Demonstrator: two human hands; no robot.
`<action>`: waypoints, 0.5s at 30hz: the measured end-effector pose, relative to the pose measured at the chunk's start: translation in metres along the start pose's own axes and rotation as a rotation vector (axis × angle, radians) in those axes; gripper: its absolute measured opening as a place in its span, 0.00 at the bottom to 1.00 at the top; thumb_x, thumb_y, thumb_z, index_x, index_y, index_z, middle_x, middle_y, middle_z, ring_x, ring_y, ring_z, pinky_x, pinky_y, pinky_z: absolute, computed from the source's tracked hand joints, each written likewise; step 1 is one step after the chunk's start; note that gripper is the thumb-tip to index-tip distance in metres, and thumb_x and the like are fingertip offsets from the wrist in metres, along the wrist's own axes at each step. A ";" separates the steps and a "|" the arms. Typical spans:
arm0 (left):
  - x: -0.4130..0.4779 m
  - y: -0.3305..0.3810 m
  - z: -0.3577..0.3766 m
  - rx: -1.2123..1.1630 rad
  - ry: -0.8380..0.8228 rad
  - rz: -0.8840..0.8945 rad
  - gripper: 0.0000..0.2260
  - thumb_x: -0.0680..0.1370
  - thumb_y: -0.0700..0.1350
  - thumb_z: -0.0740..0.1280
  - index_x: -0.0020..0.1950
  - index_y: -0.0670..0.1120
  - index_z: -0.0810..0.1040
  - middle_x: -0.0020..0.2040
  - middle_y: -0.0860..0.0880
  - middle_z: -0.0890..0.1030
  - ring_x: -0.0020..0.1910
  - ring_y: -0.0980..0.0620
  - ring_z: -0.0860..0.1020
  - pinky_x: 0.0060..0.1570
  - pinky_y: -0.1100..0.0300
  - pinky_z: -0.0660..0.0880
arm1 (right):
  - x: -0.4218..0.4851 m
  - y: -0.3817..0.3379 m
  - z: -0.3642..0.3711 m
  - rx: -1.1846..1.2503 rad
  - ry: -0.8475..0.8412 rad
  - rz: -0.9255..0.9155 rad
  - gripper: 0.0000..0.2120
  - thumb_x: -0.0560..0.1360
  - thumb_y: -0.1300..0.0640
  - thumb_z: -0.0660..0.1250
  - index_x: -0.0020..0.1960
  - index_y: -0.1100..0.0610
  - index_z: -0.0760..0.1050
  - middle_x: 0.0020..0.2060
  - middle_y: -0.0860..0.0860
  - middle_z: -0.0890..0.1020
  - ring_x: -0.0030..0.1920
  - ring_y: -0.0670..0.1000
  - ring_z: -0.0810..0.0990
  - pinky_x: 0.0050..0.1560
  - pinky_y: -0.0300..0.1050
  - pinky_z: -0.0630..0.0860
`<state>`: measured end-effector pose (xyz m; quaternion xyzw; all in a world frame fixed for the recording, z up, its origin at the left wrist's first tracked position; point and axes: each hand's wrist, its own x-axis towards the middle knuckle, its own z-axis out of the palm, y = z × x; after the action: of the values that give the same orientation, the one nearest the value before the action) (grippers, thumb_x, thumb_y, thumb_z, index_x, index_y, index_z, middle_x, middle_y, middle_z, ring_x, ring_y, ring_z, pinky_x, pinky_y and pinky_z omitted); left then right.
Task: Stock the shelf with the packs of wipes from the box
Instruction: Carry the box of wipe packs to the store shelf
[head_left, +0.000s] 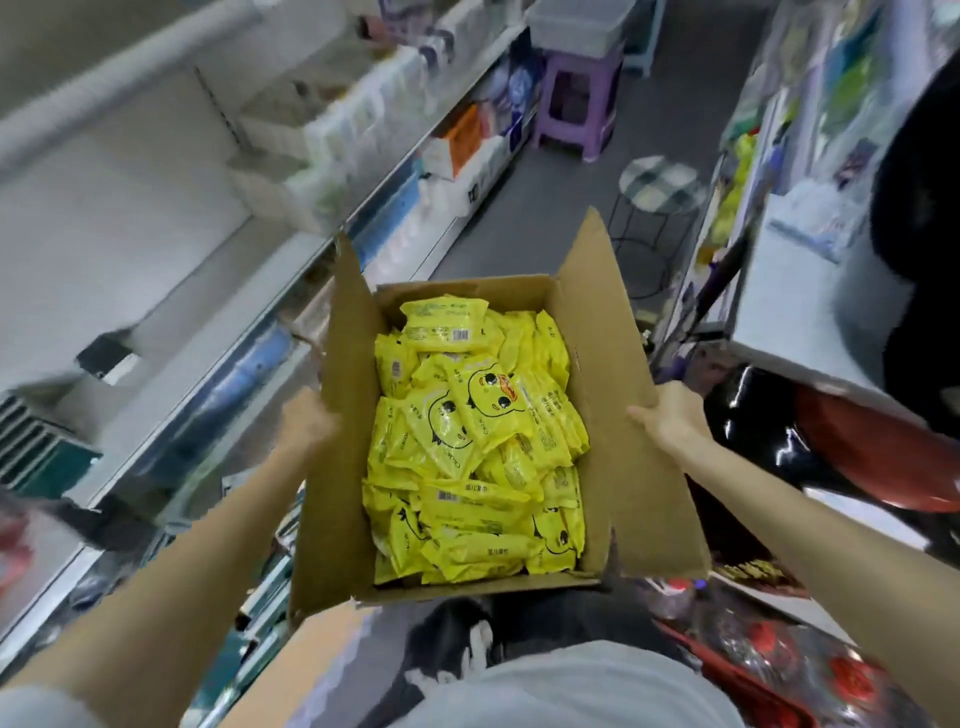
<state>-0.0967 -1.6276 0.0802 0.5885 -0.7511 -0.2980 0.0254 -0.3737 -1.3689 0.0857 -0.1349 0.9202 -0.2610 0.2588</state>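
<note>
Beside the shelf (156, 218), left hand (306, 422) and right hand (670, 421) each gripped a flap of the box (597, 415) full of wipes packs (478, 441); purple stool (576, 98) and round stool (660, 182) stood ahead.

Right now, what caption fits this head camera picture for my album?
Left hand and right hand hold an open cardboard box full of yellow wipes packs beside a shelf.

The packs of wipes (467, 431) lie heaped in the box (613, 364). The left shelf (156, 249) and the right shelf (810, 312) flank it. Beyond it stand the near stool (660, 182) and the far stool (576, 98).
</note>
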 end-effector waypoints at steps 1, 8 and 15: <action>0.024 0.016 -0.002 -0.009 0.012 0.005 0.06 0.76 0.34 0.65 0.51 0.33 0.74 0.54 0.29 0.77 0.55 0.34 0.77 0.52 0.44 0.71 | 0.021 -0.012 -0.003 -0.002 0.012 0.010 0.15 0.76 0.57 0.69 0.57 0.66 0.77 0.53 0.62 0.80 0.54 0.61 0.79 0.49 0.50 0.75; 0.152 0.140 -0.024 0.054 -0.076 0.116 0.19 0.75 0.45 0.70 0.29 0.42 0.66 0.39 0.33 0.77 0.40 0.35 0.75 0.37 0.57 0.66 | 0.144 -0.073 -0.028 -0.068 0.088 0.076 0.12 0.78 0.60 0.64 0.56 0.67 0.75 0.53 0.64 0.79 0.55 0.63 0.78 0.47 0.48 0.71; 0.315 0.264 0.002 0.012 -0.152 0.147 0.18 0.75 0.38 0.69 0.32 0.49 0.62 0.36 0.42 0.72 0.43 0.43 0.73 0.44 0.50 0.71 | 0.305 -0.123 -0.049 -0.026 0.195 0.168 0.08 0.78 0.58 0.67 0.44 0.62 0.74 0.41 0.59 0.78 0.45 0.58 0.79 0.40 0.47 0.72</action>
<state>-0.4230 -1.8755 0.1066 0.5076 -0.7939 -0.3346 -0.0130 -0.6397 -1.5676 0.0647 -0.0347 0.9523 -0.2384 0.1871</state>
